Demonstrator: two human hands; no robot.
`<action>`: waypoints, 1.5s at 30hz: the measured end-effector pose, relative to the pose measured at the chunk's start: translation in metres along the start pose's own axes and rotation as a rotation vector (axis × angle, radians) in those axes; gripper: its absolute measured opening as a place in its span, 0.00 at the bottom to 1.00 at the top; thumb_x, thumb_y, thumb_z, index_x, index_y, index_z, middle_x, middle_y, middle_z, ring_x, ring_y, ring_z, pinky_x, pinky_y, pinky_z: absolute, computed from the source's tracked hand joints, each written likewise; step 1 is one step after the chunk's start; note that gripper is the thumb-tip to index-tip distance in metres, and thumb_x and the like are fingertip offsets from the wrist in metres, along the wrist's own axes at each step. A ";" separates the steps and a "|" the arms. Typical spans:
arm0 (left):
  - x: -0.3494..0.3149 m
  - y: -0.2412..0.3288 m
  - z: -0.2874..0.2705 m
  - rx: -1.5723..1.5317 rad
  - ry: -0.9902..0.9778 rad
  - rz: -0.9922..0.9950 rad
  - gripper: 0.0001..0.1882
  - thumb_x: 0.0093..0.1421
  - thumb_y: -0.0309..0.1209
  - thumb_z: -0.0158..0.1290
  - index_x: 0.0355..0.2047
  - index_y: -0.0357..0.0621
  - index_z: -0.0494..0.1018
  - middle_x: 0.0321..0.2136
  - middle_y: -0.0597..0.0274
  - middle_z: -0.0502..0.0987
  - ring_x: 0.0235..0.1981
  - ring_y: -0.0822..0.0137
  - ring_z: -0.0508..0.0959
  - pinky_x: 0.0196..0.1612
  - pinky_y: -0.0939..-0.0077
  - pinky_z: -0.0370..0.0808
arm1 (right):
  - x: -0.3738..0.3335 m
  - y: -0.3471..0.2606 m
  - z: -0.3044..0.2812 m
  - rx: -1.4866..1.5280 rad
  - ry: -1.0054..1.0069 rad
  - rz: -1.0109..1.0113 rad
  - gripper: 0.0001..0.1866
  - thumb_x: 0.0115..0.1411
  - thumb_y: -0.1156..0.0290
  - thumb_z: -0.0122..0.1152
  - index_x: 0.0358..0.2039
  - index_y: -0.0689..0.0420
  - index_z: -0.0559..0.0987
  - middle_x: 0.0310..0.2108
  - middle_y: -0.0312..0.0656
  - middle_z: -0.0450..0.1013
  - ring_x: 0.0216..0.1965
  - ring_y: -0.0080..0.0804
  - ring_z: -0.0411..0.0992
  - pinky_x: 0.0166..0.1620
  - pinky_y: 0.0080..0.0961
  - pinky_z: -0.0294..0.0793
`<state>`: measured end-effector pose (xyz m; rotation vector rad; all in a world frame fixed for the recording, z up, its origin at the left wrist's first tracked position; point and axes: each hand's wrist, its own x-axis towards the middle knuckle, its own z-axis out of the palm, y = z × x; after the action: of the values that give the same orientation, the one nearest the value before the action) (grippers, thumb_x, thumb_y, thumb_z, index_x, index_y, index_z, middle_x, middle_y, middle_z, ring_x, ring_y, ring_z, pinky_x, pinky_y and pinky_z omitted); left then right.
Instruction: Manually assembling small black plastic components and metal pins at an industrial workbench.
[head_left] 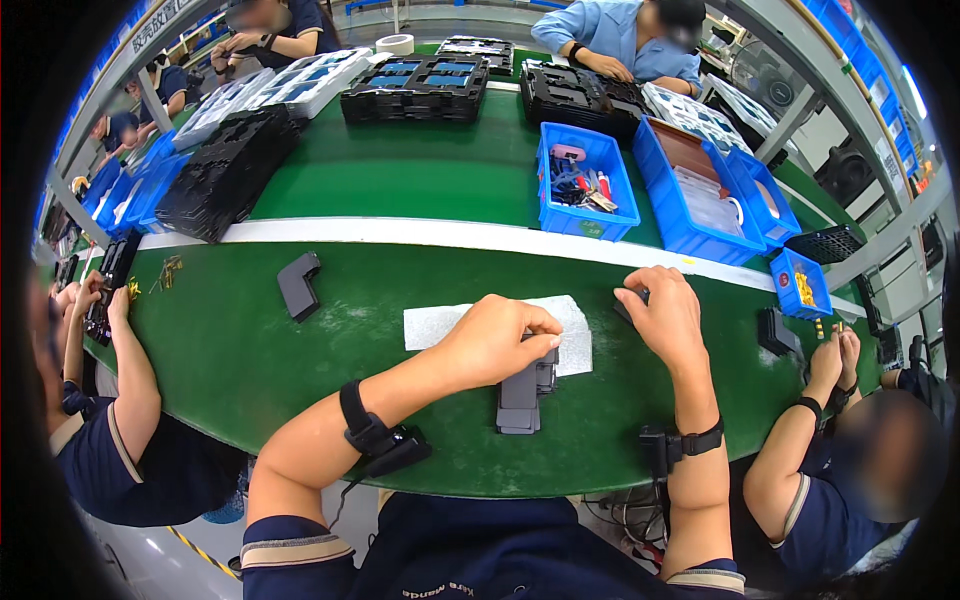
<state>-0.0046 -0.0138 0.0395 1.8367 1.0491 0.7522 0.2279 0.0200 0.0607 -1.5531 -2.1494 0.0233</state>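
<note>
A stack of dark grey rectangular pieces (518, 405) lies on the green table (400, 440), in front of me. Its far end overlaps a crumpled white sheet (575, 345). My left hand (497, 338) curls over that far end, thumb and fingers closed on a dark grey piece mostly hidden beneath. To the right, my right hand (665, 310) is closed around another small dark piece (624, 306), which shows only in part beside the fingers. An L-shaped dark grey piece (298, 287) lies alone farther left. Dark straps with small boxes circle both my forearms.
Across a white strip (400, 232) stand a blue bin of tools (588, 225), a larger blue bin (700, 235) and black tray stacks (415, 105). A small blue bin (800, 285) holds yellow parts. Co-workers sit close at left and right; others work at the far side.
</note>
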 end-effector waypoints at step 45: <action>0.014 -0.028 0.011 -0.550 0.147 -0.153 0.06 0.58 0.24 0.54 0.35 0.36 0.73 0.33 0.65 0.75 0.32 0.79 0.75 0.35 0.83 0.75 | -0.010 -0.042 0.031 0.220 0.156 -0.451 0.07 0.45 0.80 0.60 0.28 0.58 0.77 0.27 0.37 0.74 0.30 0.34 0.70 0.37 0.30 0.66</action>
<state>0.0007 0.0022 0.0110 1.2360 0.9432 0.9794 0.1806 0.0041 0.0420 -0.8966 -2.2353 -0.0100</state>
